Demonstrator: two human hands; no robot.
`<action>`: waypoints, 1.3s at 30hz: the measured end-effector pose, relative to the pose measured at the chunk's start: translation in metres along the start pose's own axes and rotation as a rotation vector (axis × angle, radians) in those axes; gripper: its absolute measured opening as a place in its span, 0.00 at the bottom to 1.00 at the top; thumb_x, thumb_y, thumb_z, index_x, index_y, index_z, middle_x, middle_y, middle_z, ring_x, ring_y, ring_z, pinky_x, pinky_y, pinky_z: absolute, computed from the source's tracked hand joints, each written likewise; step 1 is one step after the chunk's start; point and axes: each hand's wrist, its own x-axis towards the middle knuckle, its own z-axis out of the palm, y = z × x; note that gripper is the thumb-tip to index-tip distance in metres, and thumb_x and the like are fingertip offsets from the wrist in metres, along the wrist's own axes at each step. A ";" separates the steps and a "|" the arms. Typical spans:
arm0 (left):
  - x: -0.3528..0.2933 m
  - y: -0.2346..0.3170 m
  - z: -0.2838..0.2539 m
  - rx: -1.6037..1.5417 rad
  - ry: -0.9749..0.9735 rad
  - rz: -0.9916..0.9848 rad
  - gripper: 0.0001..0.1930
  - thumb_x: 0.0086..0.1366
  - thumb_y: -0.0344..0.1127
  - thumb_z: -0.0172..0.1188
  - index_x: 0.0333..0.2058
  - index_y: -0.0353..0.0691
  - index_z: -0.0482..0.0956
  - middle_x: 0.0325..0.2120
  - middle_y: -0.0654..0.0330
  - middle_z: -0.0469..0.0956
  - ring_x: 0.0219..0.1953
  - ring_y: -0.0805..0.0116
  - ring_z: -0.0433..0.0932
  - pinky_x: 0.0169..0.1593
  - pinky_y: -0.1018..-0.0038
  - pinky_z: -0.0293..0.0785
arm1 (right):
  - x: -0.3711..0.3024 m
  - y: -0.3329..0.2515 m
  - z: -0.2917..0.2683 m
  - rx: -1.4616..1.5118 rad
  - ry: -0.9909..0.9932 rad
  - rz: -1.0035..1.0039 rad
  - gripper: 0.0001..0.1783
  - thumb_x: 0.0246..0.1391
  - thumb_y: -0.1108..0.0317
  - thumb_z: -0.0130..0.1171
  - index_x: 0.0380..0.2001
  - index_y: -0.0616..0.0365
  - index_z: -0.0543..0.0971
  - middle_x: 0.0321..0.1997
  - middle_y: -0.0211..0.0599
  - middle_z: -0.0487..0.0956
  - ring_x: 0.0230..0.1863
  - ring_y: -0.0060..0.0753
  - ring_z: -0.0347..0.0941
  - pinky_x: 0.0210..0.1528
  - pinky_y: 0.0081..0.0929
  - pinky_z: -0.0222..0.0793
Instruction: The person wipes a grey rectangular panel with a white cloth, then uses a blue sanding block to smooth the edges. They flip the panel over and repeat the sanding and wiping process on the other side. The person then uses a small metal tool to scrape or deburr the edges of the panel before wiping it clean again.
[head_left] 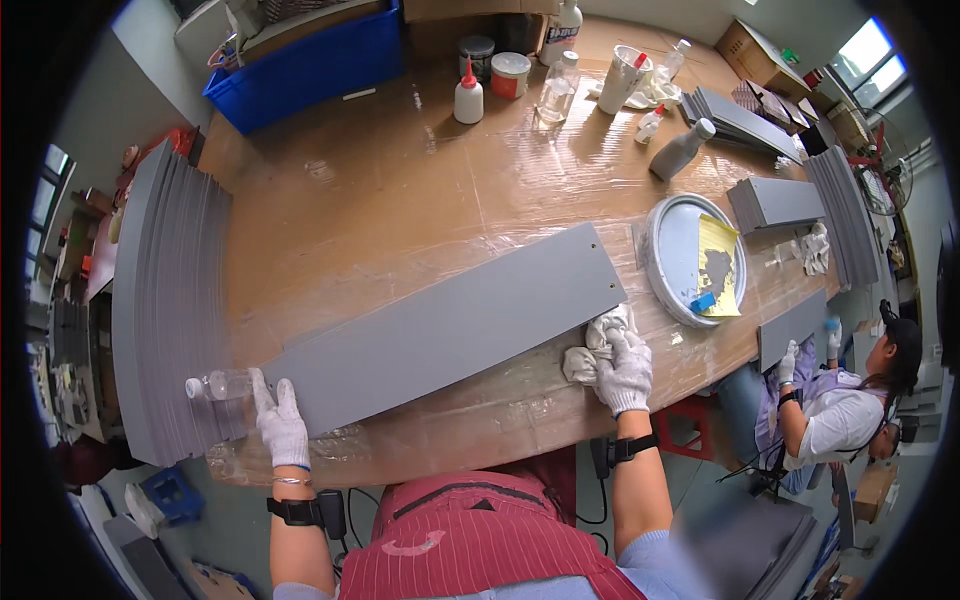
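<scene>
A long grey panel point(450, 325) lies slantwise across the table in front of me, with small holes at its far right end. My left hand point(282, 425), in a white knit glove, rests at the panel's near left corner with its fingers stretched out. Beside those fingertips lies a small transparent bottle point(222, 385) with a pale cap. My right hand point(625, 378), gloved too, is closed on a crumpled white rag point(607, 330) by the panel's right end. Part of the rag bulges out to the left of the fingers.
Tall stacks of grey panels stand at left point(165, 310) and right point(840, 215). A round lid point(668, 240) holds yellow sandpaper point(715, 235) and a blue block point(703, 302). Several bottles, a blue bin point(310, 75) and a white cup point(620, 85) stand farther back. Another person point(840, 415) works at right.
</scene>
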 end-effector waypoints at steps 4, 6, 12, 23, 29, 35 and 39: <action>-0.003 -0.020 -0.004 0.135 0.144 -0.131 0.34 0.75 0.47 0.54 0.73 0.38 0.57 0.67 0.44 0.68 0.69 0.46 0.67 0.70 0.61 0.63 | 0.010 0.026 -0.042 0.743 -0.121 0.153 0.11 0.50 0.71 0.67 0.37 0.63 0.83 0.36 0.39 0.84 0.38 0.34 0.80 0.43 0.31 0.76; -0.006 0.008 -0.003 0.327 0.119 -0.266 0.35 0.75 0.55 0.49 0.74 0.46 0.56 0.63 0.43 0.73 0.62 0.38 0.73 0.64 0.54 0.69 | 0.003 -0.003 -0.115 1.088 -0.162 0.140 0.10 0.50 0.71 0.59 0.33 0.67 0.80 0.30 0.41 0.82 0.31 0.27 0.78 0.35 0.24 0.74; -0.008 0.038 0.008 0.516 0.102 -0.289 0.36 0.75 0.60 0.44 0.73 0.47 0.58 0.60 0.42 0.76 0.57 0.38 0.77 0.60 0.50 0.73 | 0.017 -0.170 -0.117 0.369 0.014 -0.741 0.11 0.37 0.64 0.73 0.24 0.53 0.81 0.30 0.38 0.76 0.38 0.49 0.72 0.48 0.45 0.65; 0.002 -0.022 0.007 0.410 0.210 -0.144 0.35 0.78 0.58 0.43 0.65 0.29 0.68 0.64 0.39 0.71 0.67 0.42 0.68 0.70 0.61 0.63 | 0.087 -0.138 -0.048 0.193 0.377 -0.428 0.16 0.49 0.66 0.69 0.44 0.51 0.83 0.40 0.42 0.80 0.45 0.53 0.77 0.47 0.45 0.73; 0.007 -0.007 0.004 0.566 0.176 0.018 0.32 0.78 0.53 0.44 0.70 0.34 0.63 0.70 0.43 0.63 0.71 0.45 0.63 0.72 0.60 0.60 | 0.036 0.042 -0.081 0.006 0.288 0.060 0.16 0.50 0.72 0.69 0.44 0.58 0.83 0.42 0.46 0.82 0.47 0.48 0.80 0.52 0.36 0.75; -0.018 0.105 0.082 0.608 -0.122 0.592 0.34 0.71 0.47 0.58 0.72 0.41 0.62 0.73 0.43 0.58 0.74 0.38 0.54 0.75 0.46 0.48 | 0.008 0.021 -0.160 0.405 0.328 0.000 0.22 0.48 0.85 0.64 0.49 0.58 0.85 0.50 0.40 0.80 0.50 0.37 0.80 0.55 0.31 0.75; -0.042 0.177 0.148 0.620 -0.290 0.767 0.36 0.68 0.49 0.60 0.69 0.36 0.65 0.70 0.42 0.63 0.73 0.39 0.57 0.76 0.46 0.42 | 0.043 -0.028 -0.158 0.199 0.169 -0.170 0.19 0.46 0.76 0.69 0.45 0.55 0.86 0.49 0.44 0.83 0.51 0.50 0.80 0.55 0.38 0.75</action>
